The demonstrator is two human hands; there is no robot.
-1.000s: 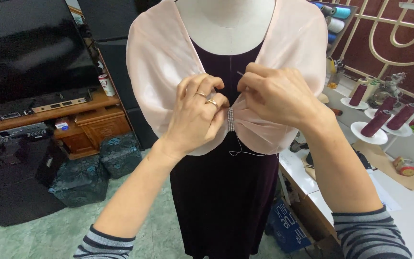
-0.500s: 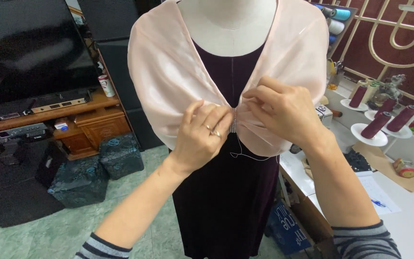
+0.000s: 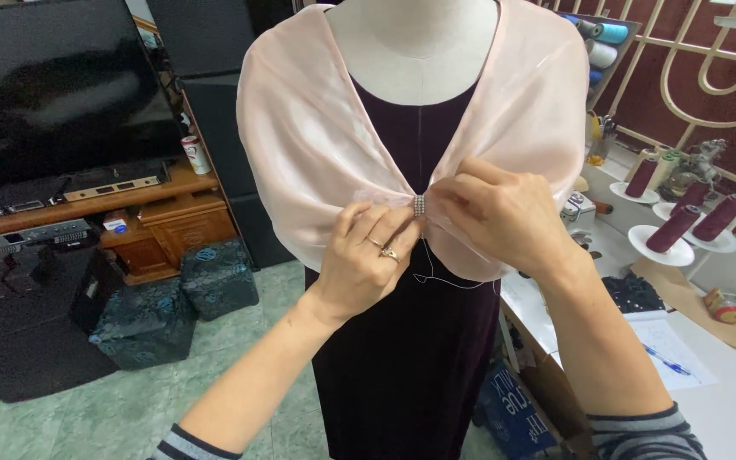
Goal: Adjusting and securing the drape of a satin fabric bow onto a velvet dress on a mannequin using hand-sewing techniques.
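A white dress form wears a dark purple velvet dress (image 3: 402,358) with a sheer pale pink shawl (image 3: 308,145) draped over its shoulders. The shawl's two sides are gathered at the chest under a small sparkly rhinestone clasp (image 3: 419,205). My left hand (image 3: 368,264), with a ring on one finger, pinches the gathered fabric just left of and below the clasp. On the clasp's right side my right hand (image 3: 496,217) holds the gathered fabric. A thin thread (image 3: 440,277) hangs in a loop beneath the hands.
A dark television (image 3: 53,94) stands on a wooden cabinet (image 3: 163,213) at the left, with dark patterned stools (image 3: 146,319) on the green floor. At the right is a white worktable (image 3: 726,400) with a blue pen (image 3: 664,360), papers and maroon thread cones (image 3: 675,228).
Both hands have dropped lower on the chest and drawn the shawl tighter together. The rhinestone clasp, hidden by fingers before, now shows between them.
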